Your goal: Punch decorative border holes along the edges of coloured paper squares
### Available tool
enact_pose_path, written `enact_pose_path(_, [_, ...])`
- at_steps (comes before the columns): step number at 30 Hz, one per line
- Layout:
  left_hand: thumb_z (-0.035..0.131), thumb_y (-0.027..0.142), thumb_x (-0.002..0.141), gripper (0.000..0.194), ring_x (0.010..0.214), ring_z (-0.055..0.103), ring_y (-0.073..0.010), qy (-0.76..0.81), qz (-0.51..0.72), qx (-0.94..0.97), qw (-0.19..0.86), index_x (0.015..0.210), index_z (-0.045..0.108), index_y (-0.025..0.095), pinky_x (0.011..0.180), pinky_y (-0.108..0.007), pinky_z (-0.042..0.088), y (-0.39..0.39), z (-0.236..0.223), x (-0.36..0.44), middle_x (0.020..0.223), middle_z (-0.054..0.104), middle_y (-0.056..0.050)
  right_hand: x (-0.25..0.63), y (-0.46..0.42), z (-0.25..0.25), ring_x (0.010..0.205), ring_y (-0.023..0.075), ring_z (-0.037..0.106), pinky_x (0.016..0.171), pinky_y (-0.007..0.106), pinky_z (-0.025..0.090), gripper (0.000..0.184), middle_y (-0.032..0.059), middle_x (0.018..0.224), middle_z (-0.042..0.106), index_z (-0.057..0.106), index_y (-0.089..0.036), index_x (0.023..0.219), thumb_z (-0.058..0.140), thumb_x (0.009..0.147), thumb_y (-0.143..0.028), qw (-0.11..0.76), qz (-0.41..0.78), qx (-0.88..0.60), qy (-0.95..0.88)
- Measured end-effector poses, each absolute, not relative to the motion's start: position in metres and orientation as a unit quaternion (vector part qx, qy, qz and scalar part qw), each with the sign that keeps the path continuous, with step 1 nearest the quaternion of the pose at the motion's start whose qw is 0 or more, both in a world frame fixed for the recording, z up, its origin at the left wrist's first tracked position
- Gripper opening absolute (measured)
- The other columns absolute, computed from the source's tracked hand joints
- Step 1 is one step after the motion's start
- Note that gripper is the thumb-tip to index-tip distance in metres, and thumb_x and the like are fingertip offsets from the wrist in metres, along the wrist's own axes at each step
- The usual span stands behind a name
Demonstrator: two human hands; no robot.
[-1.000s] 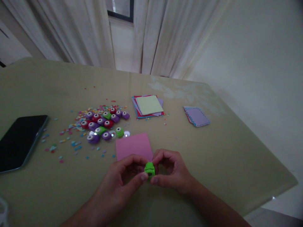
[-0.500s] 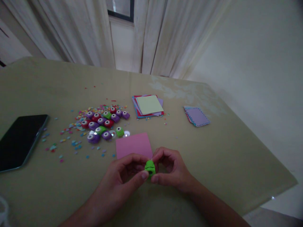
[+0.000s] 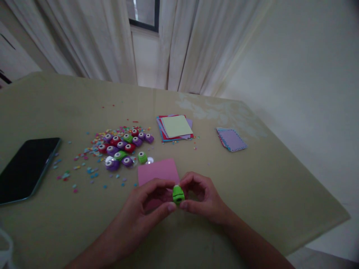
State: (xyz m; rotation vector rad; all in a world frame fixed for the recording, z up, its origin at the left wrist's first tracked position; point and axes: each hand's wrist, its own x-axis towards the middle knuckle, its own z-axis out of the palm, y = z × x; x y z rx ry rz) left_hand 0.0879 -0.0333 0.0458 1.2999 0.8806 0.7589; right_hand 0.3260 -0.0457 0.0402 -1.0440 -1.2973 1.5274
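Observation:
Between both hands is a small green craft punch (image 3: 178,195), a dark opening on the side toward me. My left hand (image 3: 151,201) closes on its left side, thumb below and fingertips behind. From the right, my right hand (image 3: 200,198) pinches it between thumb and forefinger. Just beyond, a pink sheet of paper (image 3: 158,170) lies on the table, its near part covered by my left hand. Another green craft punch (image 3: 142,157) stands past the sheet's far left corner. Several purple, red and green craft punches (image 3: 121,145) are grouped left of it.
Small colored paper cutouts (image 3: 89,149) are scattered around the punches. A dark-screened tablet (image 3: 28,168) lies at the left. Stacked colored paper (image 3: 176,126) sits farther back, with dashed-border cards (image 3: 234,140) to its right. A whitish object (image 3: 5,246) shows at the lower left edge.
The green punch in my hands has risen slightly and tilted, showing more of its top. My fingers have shifted a little around it. The view has moved slightly.

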Motion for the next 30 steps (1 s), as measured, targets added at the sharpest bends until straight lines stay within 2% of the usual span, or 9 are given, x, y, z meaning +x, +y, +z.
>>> enact_pose_path(3, [0.077,0.044,0.096,0.042,0.114,0.076,-0.0299,0.439,0.334,0.715,0.430,0.134,0.072,0.027,0.100,-0.045,0.062,-0.014,0.042,0.067,0.132,0.078,-0.010,0.332,-0.039,0.040,0.086,0.0166,0.067,0.078,0.029,0.055,0.041,0.0047,0.101,0.073,0.073,-0.020,0.107,0.097,0.078,-0.035,0.432,0.591,-0.435,-0.524])
enact_pose_path(5, [0.075,0.046,0.096,0.040,0.127,0.070,-0.0336,0.446,0.301,0.794,0.283,0.132,0.073,0.028,0.110,-0.051,0.055,0.000,0.036,0.051,0.138,0.075,-0.010,0.335,-0.035,0.040,0.089,0.0172,0.069,0.080,0.030,0.057,0.041,0.0061,0.107,0.074,0.071,-0.020,0.108,0.096,0.080,-0.035,0.434,0.562,-0.456,-0.536])
enact_pose_path(8, [0.076,0.050,0.095,0.044,0.140,0.062,-0.0347,0.402,0.223,0.869,0.186,0.135,0.073,0.031,0.121,-0.056,0.044,0.012,0.027,0.035,0.151,0.068,-0.008,0.339,-0.030,0.040,0.087,0.0172,0.069,0.080,0.030,0.056,0.037,0.0050,0.101,0.074,0.070,-0.020,0.106,0.094,0.081,-0.032,0.426,0.477,-0.499,-0.585])
enact_pose_path(11, [0.079,0.054,0.093,0.054,0.144,0.057,-0.0349,0.366,0.168,0.903,0.148,0.142,0.069,0.034,0.125,-0.059,0.036,0.007,0.025,0.036,0.160,0.061,-0.006,0.341,-0.029,0.040,0.083,0.0173,0.068,0.078,0.030,0.056,0.040,0.0029,0.094,0.073,0.068,-0.020,0.103,0.096,0.078,-0.034,0.422,0.423,-0.515,-0.615])
enact_pose_path(13, [0.079,0.054,0.094,0.055,0.141,0.059,-0.0355,0.366,0.158,0.908,0.129,0.144,0.068,0.033,0.121,-0.057,0.040,0.001,0.026,0.042,0.159,0.061,-0.008,0.341,-0.029,0.041,0.082,0.0173,0.067,0.077,0.030,0.056,0.043,0.0024,0.093,0.072,0.067,-0.021,0.101,0.098,0.076,-0.036,0.424,0.414,-0.512,-0.621])
enact_pose_path(17, [0.074,0.047,0.097,0.046,0.128,0.064,-0.0356,0.384,0.173,0.901,0.100,0.139,0.070,0.027,0.109,-0.053,0.048,-0.010,0.031,0.055,0.144,0.070,-0.011,0.341,-0.029,0.042,0.081,0.0169,0.066,0.075,0.029,0.056,0.040,0.0022,0.093,0.070,0.062,-0.022,0.095,0.096,0.079,-0.036,0.429,0.409,-0.496,-0.634])
enact_pose_path(22, [0.064,0.042,0.103,0.030,0.114,0.066,-0.0365,0.418,0.182,0.888,0.059,0.125,0.074,0.022,0.097,-0.052,0.053,-0.015,0.028,0.064,0.127,0.072,-0.014,0.342,-0.030,0.041,0.080,0.0168,0.064,0.073,0.029,0.054,0.037,0.0018,0.094,0.068,0.064,-0.022,0.105,0.092,0.082,-0.030,0.426,0.361,-0.483,-0.675])
enact_pose_path(26, [0.055,0.042,0.108,0.032,0.102,0.067,-0.0348,0.441,0.181,0.878,0.033,0.114,0.075,0.018,0.088,-0.049,0.056,-0.016,0.024,0.071,0.113,0.072,-0.015,0.344,-0.029,0.040,0.079,0.0174,0.062,0.071,0.030,0.052,0.031,0.0025,0.094,0.066,0.066,-0.023,0.105,0.089,0.086,-0.030,0.404,0.304,-0.474,-0.721])
enact_pose_path(30, [0.051,0.044,0.110,0.036,0.101,0.067,-0.0341,0.442,0.199,0.874,0.045,0.115,0.074,0.016,0.085,-0.048,0.057,-0.016,0.023,0.072,0.111,0.069,-0.015,0.343,-0.028,0.036,0.078,0.0174,0.061,0.070,0.030,0.051,0.031,0.0024,0.092,0.065,0.065,-0.022,0.102,0.089,0.087,-0.036,0.359,0.295,-0.491,-0.737])
